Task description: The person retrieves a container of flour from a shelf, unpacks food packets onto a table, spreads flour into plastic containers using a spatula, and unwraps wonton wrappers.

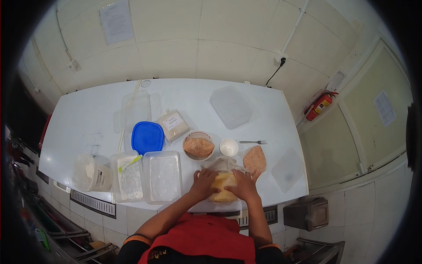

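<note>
A yellow mass in thin clear plastic (223, 196) lies at the table's front edge, between my two hands. My left hand (204, 184) presses on its left side, fingers curved over the plastic. On its right side rests my right hand (241, 185), thumb across the yellow mass. Just behind are a white bowl with a pinkish-brown lump (198, 148) in it and a small white cup (228, 147). A flat pinkish-brown piece (255, 161) lies beside my right hand, and a fork (253, 142) is behind it.
Two clear trays (162, 177) stand on the left, one with a green-handled tool (130, 163). Nearby are a tub of white powder (91, 174), a blue lid (147, 137) and a labelled packet (173, 125). Clear lids (231, 107) lie farther back and at the right.
</note>
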Tool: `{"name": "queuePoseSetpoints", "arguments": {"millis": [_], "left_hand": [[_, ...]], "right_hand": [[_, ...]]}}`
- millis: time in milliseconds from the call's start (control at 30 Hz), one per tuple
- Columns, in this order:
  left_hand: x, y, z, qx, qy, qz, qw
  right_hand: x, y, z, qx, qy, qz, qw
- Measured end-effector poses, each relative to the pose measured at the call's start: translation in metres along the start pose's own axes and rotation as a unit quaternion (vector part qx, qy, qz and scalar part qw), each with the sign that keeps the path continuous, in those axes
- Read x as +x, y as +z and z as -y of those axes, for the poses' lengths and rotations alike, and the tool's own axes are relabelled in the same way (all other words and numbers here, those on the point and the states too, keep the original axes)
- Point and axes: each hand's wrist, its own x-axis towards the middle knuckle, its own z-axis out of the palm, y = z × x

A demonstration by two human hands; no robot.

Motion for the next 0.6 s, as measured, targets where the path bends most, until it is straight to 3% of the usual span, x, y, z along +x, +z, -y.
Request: {"name": "queuePoseSetpoints", "arguments": {"millis": [100,200,300,467,567,600], "left_hand": [[-0.006,0.008,-0.003,0.066,0.040,-0.055,0.996],[-0.008,0.016,0.003,0.023,0.026,-0.055,0.998],[-0.003,0.022,0.003,0.001,-0.053,-0.136,0.989],[-0.007,0.013,-0.001,0.057,-0.011,-0.096,0.994],[-0.006,0.020,0.004,0.053,0.001,-0.086,0.995],[-0.006,0.023,0.006,0.053,0.004,-0.081,0.995]], "right_hand": [[0.001,-0.004,0.000,0.007,-0.029,0.013,0.999],[0.000,0.002,-0.002,-0.011,-0.057,-0.023,0.998],[0.002,0.006,-0.004,-0.028,-0.094,-0.054,0.994],[-0.010,0.019,-0.012,0.005,-0.174,-0.133,0.976],[-0.014,0.007,0.008,0.051,-0.107,-0.091,0.989],[-0.011,0.008,0.010,0.027,-0.124,-0.100,0.987]]}}
